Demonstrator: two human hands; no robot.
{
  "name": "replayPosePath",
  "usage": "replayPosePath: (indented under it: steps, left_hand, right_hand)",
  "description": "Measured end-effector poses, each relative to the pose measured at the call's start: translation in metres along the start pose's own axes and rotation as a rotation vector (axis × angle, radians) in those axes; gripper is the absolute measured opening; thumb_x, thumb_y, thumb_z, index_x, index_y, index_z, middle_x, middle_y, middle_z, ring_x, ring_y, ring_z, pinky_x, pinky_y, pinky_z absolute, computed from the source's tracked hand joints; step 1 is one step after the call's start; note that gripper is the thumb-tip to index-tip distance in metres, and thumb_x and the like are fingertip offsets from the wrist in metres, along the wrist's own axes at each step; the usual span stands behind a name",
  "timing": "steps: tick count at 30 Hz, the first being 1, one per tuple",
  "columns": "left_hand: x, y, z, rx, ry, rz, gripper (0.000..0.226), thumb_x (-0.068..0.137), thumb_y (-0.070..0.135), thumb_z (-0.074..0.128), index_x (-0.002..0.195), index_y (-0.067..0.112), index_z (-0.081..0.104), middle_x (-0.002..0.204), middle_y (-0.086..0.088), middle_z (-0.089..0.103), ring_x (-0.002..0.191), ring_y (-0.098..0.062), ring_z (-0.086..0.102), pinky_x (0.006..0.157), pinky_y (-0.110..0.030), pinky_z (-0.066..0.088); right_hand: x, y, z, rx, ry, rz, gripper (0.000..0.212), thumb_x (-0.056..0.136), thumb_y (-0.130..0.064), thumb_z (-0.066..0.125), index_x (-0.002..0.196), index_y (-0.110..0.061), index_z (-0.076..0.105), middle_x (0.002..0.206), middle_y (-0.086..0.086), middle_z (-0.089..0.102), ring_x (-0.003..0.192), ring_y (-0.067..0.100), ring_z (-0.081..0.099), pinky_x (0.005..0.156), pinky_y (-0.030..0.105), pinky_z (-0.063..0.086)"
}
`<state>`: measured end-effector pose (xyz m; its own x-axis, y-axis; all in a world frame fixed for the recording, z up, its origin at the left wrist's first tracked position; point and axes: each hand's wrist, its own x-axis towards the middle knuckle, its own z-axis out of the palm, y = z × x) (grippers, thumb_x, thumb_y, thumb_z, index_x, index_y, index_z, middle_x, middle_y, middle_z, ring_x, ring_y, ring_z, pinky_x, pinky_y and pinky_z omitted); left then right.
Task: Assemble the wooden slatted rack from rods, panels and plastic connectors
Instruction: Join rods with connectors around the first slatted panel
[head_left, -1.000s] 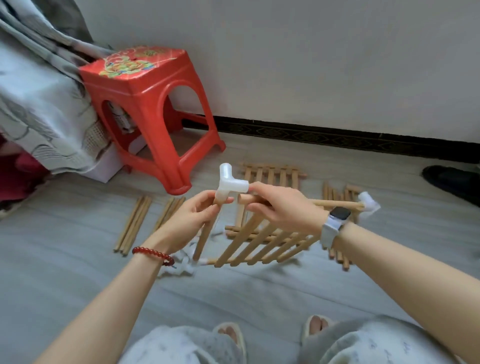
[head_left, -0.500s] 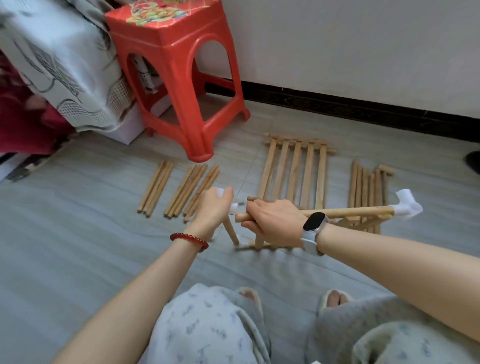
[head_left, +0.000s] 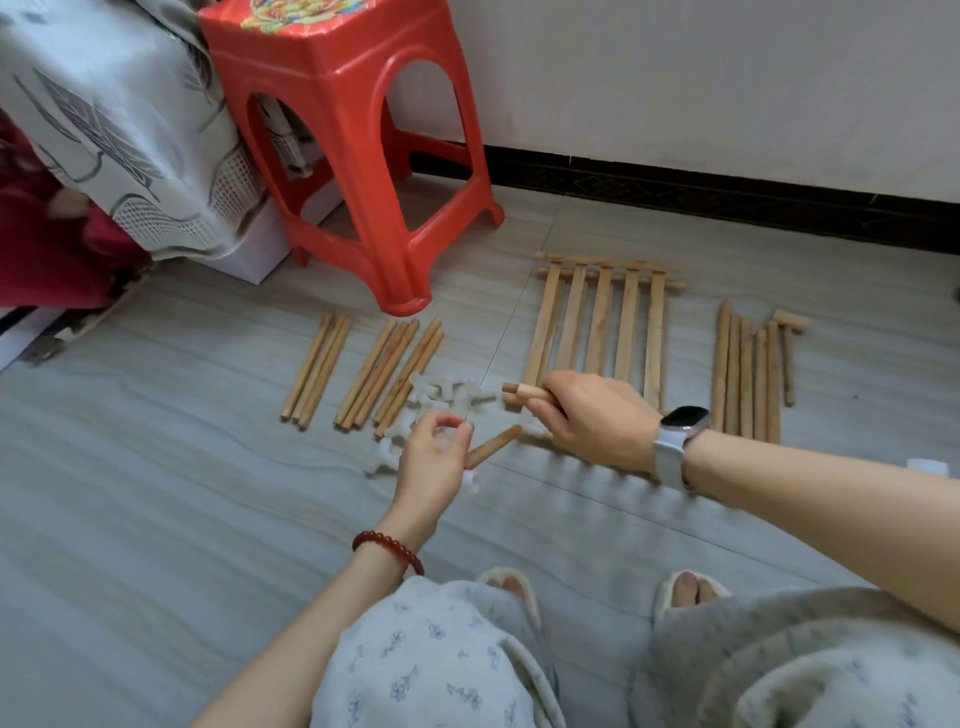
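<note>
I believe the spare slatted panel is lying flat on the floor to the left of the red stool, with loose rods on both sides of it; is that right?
Not quite: the head view shows the slatted panel lying flat on the floor to the right of the red stool, not the left. The loose rods do lie on both sides of it.
</note>
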<state>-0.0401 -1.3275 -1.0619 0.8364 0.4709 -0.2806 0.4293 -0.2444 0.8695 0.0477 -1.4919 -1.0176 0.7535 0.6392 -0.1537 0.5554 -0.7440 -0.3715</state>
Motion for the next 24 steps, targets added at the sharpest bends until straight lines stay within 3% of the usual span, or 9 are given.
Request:
replayPosePath:
  steps: [2,5,9,12,18,22,24]
  left_hand:
    - [0.011,0.020,0.003,-0.072,-0.028,-0.044,0.007,0.093,0.026,0.053,0.086,0.025,0.052,0.087,-0.003,0.058,0.078,-0.015,0.056,0.069,-0.027,0.044]
    - [0.021,0.052,0.002,-0.107,-0.091,-0.032,0.013,0.094,0.032,0.051,0.091,0.020,0.047,0.083,0.000,0.052,0.070,-0.012,0.050,0.059,-0.026,0.040]
    - [0.024,0.062,0.001,0.058,-0.114,0.026,0.022,0.096,0.036,0.045,0.107,0.018,0.039,0.089,0.000,0.049,0.074,-0.012,0.049,0.057,-0.027,0.037]
    - [0.018,0.056,0.011,0.127,-0.086,0.001,0.019,0.097,0.034,0.044,0.105,0.017,0.041,0.088,0.007,0.046,0.076,-0.005,0.046,0.057,-0.024,0.034]
    - [0.018,0.060,0.019,0.236,-0.089,0.017,0.011,0.097,0.026,0.044,0.104,0.018,0.043,0.083,0.004,0.049,0.071,-0.008,0.048,0.054,-0.025,0.035]
    - [0.018,0.060,0.024,0.258,-0.060,-0.014,0.007,0.097,0.022,0.044,0.104,0.020,0.041,0.080,0.001,0.049,0.073,-0.017,0.051,0.067,-0.035,0.044]
    - [0.018,0.061,0.027,0.275,-0.036,-0.022,0.007,0.097,0.020,0.043,0.103,0.020,0.040,0.078,0.002,0.048,0.070,-0.015,0.051,0.066,-0.034,0.044]
  right_hand:
    - [0.003,-0.003,-0.004,0.026,0.023,-0.017,0.028,0.097,-0.040,0.036,0.084,-0.018,0.048,0.072,-0.008,0.047,0.065,0.017,0.048,0.056,0.030,0.034]
    - [0.000,-0.009,-0.006,0.040,-0.022,-0.090,0.025,0.094,-0.038,0.042,0.088,-0.016,0.052,0.075,-0.004,0.054,0.068,0.019,0.052,0.055,0.031,0.035]
    - [-0.004,-0.007,-0.007,0.032,-0.081,-0.118,0.028,0.095,-0.042,0.042,0.097,-0.017,0.056,0.077,-0.003,0.057,0.068,0.017,0.054,0.058,0.031,0.042]
    - [-0.007,-0.003,-0.003,0.004,-0.107,-0.125,0.032,0.096,-0.042,0.039,0.103,-0.017,0.057,0.071,-0.006,0.053,0.064,0.015,0.053,0.054,0.028,0.039]
    - [-0.009,0.002,-0.003,-0.005,-0.096,-0.146,0.029,0.095,-0.041,0.041,0.089,-0.016,0.055,0.071,-0.006,0.052,0.063,0.015,0.051,0.054,0.028,0.038]
    - [-0.011,0.002,-0.003,-0.015,-0.078,-0.148,0.025,0.094,-0.035,0.043,0.083,-0.015,0.052,0.066,-0.009,0.044,0.061,0.017,0.048,0.053,0.029,0.036]
    - [-0.011,0.001,-0.003,-0.018,-0.074,-0.144,0.024,0.093,-0.033,0.043,0.083,-0.014,0.053,0.065,-0.010,0.043,0.059,0.016,0.046,0.053,0.029,0.037]
